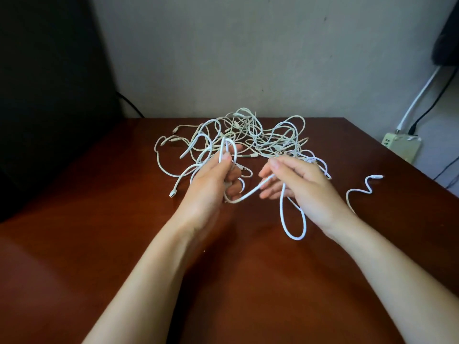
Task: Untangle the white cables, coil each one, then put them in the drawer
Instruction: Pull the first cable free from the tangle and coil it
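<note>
A tangle of white cables (250,137) lies on the far middle of the brown wooden table (124,244). My left hand (211,187) is raised in front of the tangle and pinches a small loop of one white cable (248,193) between thumb and fingers. That cable sags across to my right hand (300,184), which grips it with curled fingers. A long loop (294,224) hangs below my right hand. The cable's tail (365,187) snakes over the table to the right and ends in a plug. No drawer is in view.
A wall stands just behind the table. A dark object fills the left side. At the right, beyond the table edge, a pale power strip (402,145) has a white and a black lead plugged into it.
</note>
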Tool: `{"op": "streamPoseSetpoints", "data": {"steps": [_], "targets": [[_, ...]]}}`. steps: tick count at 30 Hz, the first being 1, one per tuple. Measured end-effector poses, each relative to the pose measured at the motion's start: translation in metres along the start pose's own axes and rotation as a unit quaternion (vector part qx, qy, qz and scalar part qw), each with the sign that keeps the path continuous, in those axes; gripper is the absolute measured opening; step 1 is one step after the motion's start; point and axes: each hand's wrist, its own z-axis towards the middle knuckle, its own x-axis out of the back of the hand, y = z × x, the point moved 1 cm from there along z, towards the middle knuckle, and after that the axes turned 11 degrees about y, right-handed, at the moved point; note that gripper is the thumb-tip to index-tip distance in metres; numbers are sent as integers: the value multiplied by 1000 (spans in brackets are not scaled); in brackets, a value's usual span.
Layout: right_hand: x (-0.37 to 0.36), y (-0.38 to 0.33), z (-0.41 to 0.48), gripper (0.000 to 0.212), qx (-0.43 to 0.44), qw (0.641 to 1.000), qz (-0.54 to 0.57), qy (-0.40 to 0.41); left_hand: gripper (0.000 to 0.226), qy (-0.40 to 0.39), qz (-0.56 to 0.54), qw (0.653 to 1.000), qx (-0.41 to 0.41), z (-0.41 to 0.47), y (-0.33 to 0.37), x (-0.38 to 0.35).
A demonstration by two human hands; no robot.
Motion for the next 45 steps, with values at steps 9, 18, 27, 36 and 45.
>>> {"op": "streamPoseSetpoints", "data": {"steps": [9,18,27,36,45], "targets": [[-4,-3,-5,34,-63,996,64,-17,27,56,-78,995,13,2,8,6],[4,-4,-3,35,63,996,-42,36,20,-19,1,998,66,-5,0,-1],[4,6,-5,26,223,951,-202,76,21,-120,57,983,128,-13,-4,-3],[6,5,-4,30,239,939,-230,95,32,-153,137,977,60,-14,-8,-4],[14,11,3,24,250,913,-285,150,28,-168,64,979,100,-13,-5,-4]]}}
